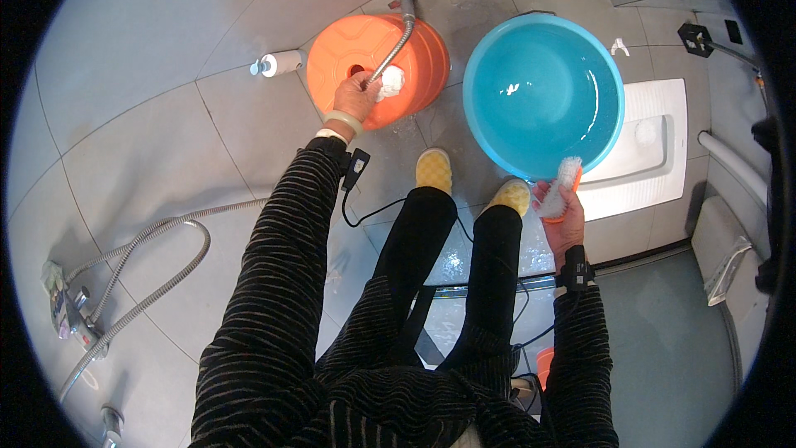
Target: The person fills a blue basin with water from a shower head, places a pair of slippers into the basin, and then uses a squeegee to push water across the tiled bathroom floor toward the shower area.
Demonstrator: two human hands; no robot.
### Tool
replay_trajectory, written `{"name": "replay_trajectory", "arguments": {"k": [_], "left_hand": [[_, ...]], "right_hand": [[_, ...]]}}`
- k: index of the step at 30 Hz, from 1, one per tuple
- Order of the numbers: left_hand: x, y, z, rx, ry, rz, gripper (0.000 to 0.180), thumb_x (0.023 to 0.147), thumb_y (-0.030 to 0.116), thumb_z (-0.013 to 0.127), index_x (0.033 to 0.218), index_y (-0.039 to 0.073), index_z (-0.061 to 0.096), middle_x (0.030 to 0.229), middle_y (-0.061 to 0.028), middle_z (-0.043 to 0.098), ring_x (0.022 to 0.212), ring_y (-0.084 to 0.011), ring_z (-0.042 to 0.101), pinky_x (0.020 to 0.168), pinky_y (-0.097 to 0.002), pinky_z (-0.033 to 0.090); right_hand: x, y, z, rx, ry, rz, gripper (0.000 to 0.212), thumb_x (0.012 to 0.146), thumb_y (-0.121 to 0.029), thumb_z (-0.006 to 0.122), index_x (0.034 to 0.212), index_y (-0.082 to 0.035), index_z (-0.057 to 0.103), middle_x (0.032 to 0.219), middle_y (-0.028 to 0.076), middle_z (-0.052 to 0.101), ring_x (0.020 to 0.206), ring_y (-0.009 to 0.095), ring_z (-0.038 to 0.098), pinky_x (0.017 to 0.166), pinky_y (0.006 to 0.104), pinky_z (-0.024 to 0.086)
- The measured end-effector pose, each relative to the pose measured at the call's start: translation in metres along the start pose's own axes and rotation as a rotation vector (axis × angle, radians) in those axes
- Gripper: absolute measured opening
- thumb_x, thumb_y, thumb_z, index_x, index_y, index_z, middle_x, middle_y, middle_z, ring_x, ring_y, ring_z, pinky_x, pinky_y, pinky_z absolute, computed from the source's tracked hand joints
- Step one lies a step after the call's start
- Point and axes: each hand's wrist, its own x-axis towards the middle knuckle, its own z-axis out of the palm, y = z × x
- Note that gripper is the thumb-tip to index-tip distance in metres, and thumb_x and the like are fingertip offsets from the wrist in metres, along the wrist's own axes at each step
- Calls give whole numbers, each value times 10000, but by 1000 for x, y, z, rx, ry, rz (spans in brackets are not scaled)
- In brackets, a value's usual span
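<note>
My left hand (356, 99) is closed round a metal shower hose (396, 48) above an orange stool (337, 41). The hose's shower head (406, 2) points away from me, past the stool's far rim. Next to my fingers, a crumpled white piece (390, 81), perhaps cloth or paper, lies on the stool top. My right hand (565, 220) grips a scrub brush (569, 172) with white bristles and an orange back, bristles facing up. The brush is at the near rim of a large blue basin (473, 129), which appears to hold water.
A white squat toilet (676, 145) is set in the floor right of the basin. A pump bottle (280, 64) lies left of the stool. More hose (195, 257) loops at the left by a wall tap (83, 328). Thin black cables hang about my legs. Wet patches shine on the tiles.
</note>
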Motion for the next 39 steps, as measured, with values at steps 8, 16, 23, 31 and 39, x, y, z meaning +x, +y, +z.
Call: {"name": "replay_trajectory", "arguments": {"k": [8,16,23,31,39], "left_hand": [[-5,-1,4,120,55,242,208,817,121,688,997,21,662,761,-113,658,665,-197,625,647,-317,507],[-14,-4,14,324,235,412,338,800,119,684,1119,41,605,955,-181,654,900,-349,615,804,-425,486],[-29,6,15,413,292,573,326,798,68,650,1116,48,586,939,-172,631,882,-350,599,800,-437,475],[-29,-4,18,553,257,747,283,761,1,612,1027,94,586,912,-148,601,862,-346,584,778,-443,462],[-44,-9,24,665,332,754,326,839,101,587,1162,131,554,1223,-166,511,1174,-367,466,995,-568,297]], "right_hand": [[0,3,0,-14,-5,-15,393,852,-260,595,1170,-50,499,1104,146,613,1018,273,601,856,413,476],[2,7,-3,-19,-12,-20,428,850,-256,591,1205,-44,480,1118,145,605,1021,278,596,854,412,469],[3,7,-4,-18,-11,-22,437,847,-256,596,1210,-43,478,1139,141,600,1044,277,589,877,417,466],[4,9,-8,-34,-26,-27,452,838,-267,598,1215,-50,475,1129,136,601,1037,271,594,877,405,462],[3,11,-10,-16,-45,-28,446,836,-265,610,1211,-55,492,1138,133,608,1054,269,587,896,411,455]]}}
